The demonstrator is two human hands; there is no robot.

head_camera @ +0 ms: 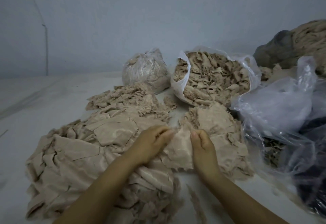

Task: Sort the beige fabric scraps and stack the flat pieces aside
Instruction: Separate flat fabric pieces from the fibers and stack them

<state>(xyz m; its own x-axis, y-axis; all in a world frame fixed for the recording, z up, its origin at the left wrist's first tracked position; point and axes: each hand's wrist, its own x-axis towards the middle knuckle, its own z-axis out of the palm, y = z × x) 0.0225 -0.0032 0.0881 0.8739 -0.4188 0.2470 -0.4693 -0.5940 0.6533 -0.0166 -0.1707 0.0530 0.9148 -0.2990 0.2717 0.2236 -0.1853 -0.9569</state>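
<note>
Both hands on one beige scrap (178,146) now — the left hand (151,144) pinches its upper left edge with curled fingers, the right hand (202,144) pinches the upper right, thumb on top, likely pulling it taut to check that it lies flat. Left of the left hand spreads the flat pile (84,146); beyond the right hand, a frayed heap (211,118) and the open bag (213,75).

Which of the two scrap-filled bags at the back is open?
The right bag: its mouth gapes, showing scraps. The left bag is knotted shut at the top.
</note>
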